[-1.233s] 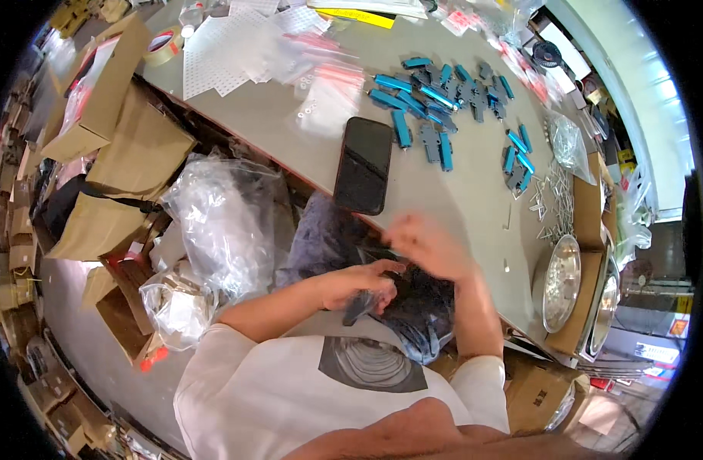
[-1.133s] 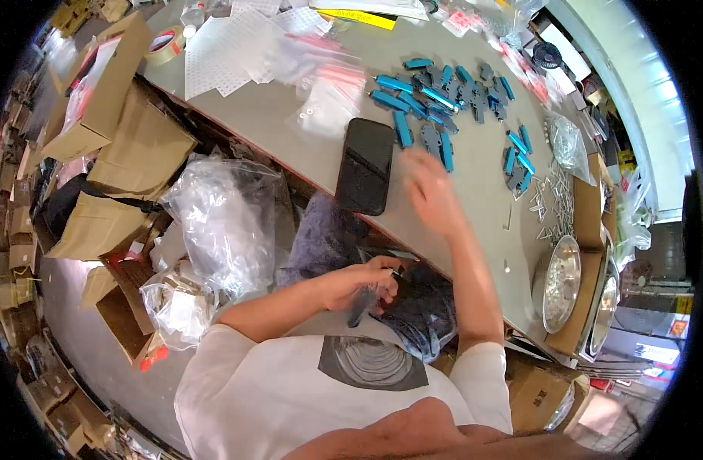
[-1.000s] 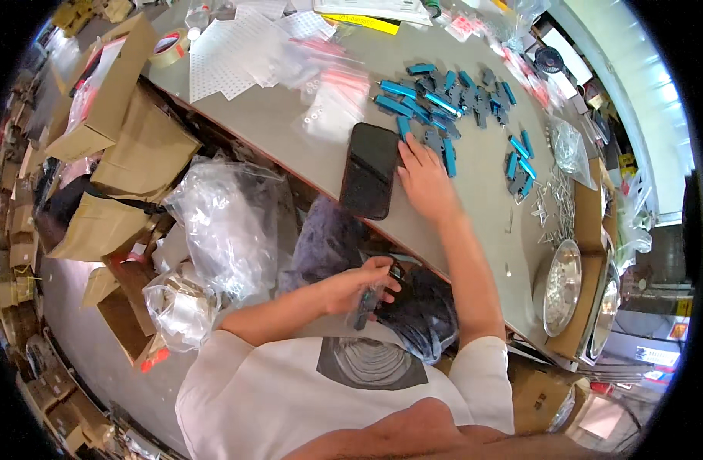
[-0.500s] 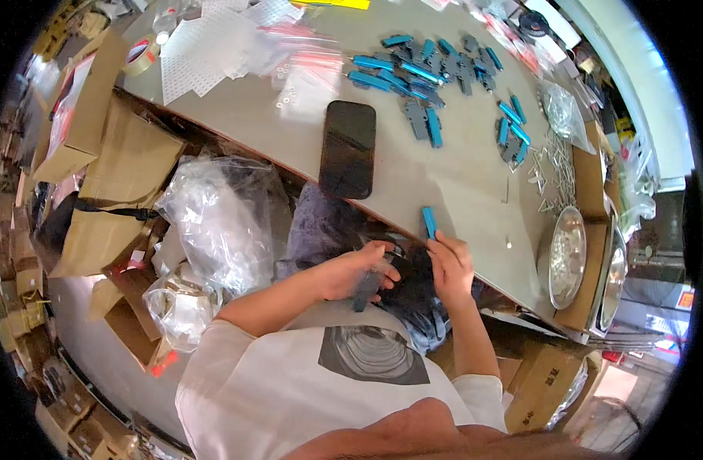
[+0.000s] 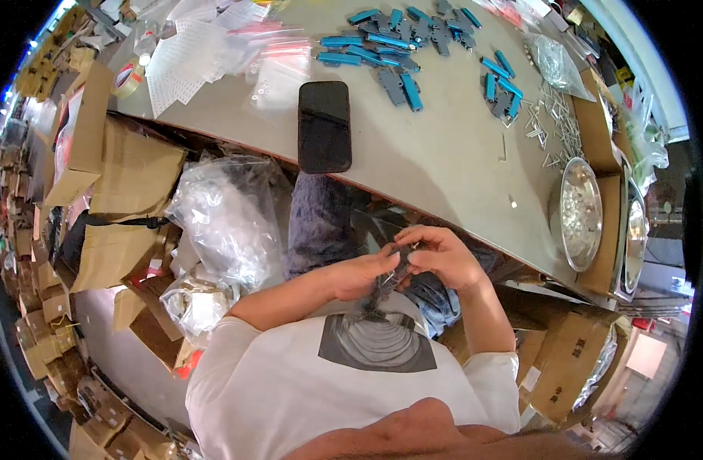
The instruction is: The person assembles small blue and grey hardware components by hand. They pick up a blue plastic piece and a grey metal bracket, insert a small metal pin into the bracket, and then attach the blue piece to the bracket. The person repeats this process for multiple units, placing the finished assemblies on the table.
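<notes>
Over my lap, my left hand [image 5: 363,276] is closed on a dark grey plastic part [image 5: 384,287], tilted and a little blurred. My right hand [image 5: 449,259] meets it from the other side, thumb and fingers pinched at the part's upper end. The fingers hide most of that end, and no blue piece can be made out between them. Beyond my hands on the table lies a pile of similar grey parts and blue bar-shaped pieces [image 5: 390,42]. A smaller group of blue pieces [image 5: 495,77] sits to its right.
A black phone [image 5: 324,126] lies at the edge of the grey table [image 5: 435,153]. Metal pins [image 5: 558,123] and a metal bowl of small pale parts [image 5: 580,218] are at right. Clear bags [image 5: 282,69] and perforated sheets [image 5: 186,65] lie far left; a cardboard box [image 5: 79,138] stands left.
My right hand has come left from the table edge to meet my left hand. The blue piece it held is out of sight. The whole view has shifted slightly.
</notes>
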`<state>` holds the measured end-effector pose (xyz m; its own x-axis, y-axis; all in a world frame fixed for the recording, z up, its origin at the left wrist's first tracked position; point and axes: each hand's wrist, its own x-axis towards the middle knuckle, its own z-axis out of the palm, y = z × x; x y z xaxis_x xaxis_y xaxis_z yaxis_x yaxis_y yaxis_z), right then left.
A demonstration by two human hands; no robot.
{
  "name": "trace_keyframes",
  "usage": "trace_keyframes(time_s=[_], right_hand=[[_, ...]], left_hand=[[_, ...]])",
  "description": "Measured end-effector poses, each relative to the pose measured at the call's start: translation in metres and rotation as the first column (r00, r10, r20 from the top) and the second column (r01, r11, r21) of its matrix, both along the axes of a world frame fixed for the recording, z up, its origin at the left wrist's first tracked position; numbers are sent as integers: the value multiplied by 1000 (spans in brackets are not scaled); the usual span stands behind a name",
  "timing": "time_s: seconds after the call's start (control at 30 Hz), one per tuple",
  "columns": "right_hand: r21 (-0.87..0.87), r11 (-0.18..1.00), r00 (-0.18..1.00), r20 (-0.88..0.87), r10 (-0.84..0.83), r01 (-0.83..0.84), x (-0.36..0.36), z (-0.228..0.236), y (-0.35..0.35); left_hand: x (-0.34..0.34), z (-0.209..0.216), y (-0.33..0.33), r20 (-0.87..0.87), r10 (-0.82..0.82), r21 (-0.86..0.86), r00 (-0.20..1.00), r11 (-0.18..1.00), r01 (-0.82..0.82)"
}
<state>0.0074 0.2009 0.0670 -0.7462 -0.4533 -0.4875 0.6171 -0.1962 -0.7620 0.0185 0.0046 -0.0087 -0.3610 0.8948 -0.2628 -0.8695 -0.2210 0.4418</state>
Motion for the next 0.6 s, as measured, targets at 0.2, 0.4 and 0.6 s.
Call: trace_keyframes(time_s=[0.2, 0.4, 0.6], right_hand=[[108, 994, 985, -168, 35, -17, 9, -14, 3], [306, 947, 963, -269, -16, 102, 19, -9, -18], [208, 977, 960, -258, 106, -52, 17, -31, -13]], left_hand=[[3, 5, -3, 37, -31, 30, 999, 999, 30], [5, -20, -8, 133, -67, 70, 989, 996, 58], [6, -23, -14, 136, -60, 75, 989, 996, 50]])
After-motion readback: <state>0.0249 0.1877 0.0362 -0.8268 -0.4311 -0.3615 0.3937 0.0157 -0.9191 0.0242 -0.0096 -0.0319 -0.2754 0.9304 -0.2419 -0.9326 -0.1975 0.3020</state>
